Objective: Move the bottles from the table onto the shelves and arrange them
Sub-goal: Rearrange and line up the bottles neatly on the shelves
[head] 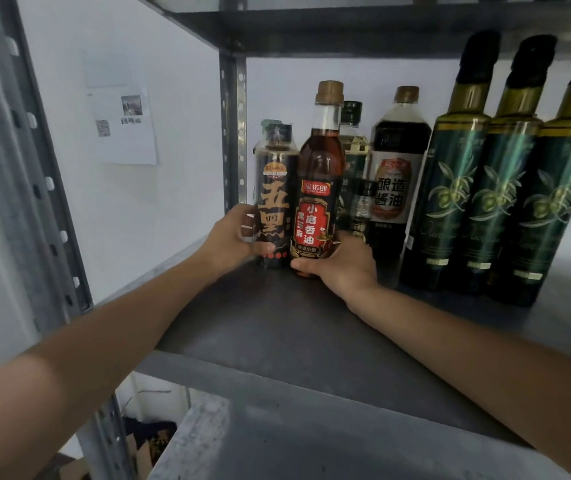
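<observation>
Both hands reach onto a grey metal shelf (277, 327). My left hand (232, 240) grips a dark bottle with a large gold character on its label (274, 199), standing at the shelf's back left. My right hand (341, 263) holds the base of a sesame oil bottle with a red label and gold cap (318, 181), upright right beside it. Behind stand a green-capped oil bottle (353, 136), a small shaker (363, 209) and a soy sauce bottle (396, 161). Three tall green olive oil bottles (491, 188) line the right side.
The shelf above (346, 26) hangs close over the bottle tops. A perforated upright post (233, 133) stands at the back left corner and another (31, 188) at the front left. A paper sheet (124, 126) is stuck on the white wall. Boxes (145, 448) sit below.
</observation>
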Demonstrator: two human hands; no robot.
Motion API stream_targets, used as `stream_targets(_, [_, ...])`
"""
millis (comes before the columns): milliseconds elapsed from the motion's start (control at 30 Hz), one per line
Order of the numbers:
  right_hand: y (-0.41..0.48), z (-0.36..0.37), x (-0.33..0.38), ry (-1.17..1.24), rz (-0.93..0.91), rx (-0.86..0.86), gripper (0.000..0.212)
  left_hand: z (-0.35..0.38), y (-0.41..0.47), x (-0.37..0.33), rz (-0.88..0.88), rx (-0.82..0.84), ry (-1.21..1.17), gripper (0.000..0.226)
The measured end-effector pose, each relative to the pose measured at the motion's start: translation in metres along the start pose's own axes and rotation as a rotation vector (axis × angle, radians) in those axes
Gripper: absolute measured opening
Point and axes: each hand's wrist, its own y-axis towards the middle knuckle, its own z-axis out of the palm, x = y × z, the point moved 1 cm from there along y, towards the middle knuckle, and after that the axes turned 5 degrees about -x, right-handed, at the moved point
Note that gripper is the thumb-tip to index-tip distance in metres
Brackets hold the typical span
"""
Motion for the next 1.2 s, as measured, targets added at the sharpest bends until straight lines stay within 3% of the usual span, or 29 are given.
stream_targets(333, [0.013, 0.007, -0.003, -0.019, 0.051, -0.021, 0.072, 0.016, 0.028, 0.009, 0.027, 0.003, 0.108, 0.061])
stream_targets(533, [0.016, 0.009, -0.004, -0.023, 0.048, -0.040, 0.067, 0.021, 0.029, 0.010, -0.069, 0.095, -0.088, 0.064])
stream_targets(700, [0.017, 0.013, -0.002, -0.032, 0.052, -0.051, 0.066, 0.016, 0.032, 0.008, -0.040, 0.052, -0.003, 0.063])
stream_targets(867, [0.024, 0.023, 0.003, -0.044, 0.065, -0.057, 0.062, -0.008, 0.034, 0.007, -0.067, 0.143, 0.017, 0.067])
stream_targets(1033, [0.038, 0.043, 0.013, -0.089, 0.089, -0.039, 0.065, -0.036, 0.038, 0.020, -0.136, 0.004, 0.050, 0.067])
stream_targets(1200, [0.036, 0.046, 0.021, -0.194, 0.026, -0.106, 0.077, -0.039, 0.044, 0.021, -0.171, 0.003, 0.041, 0.067])
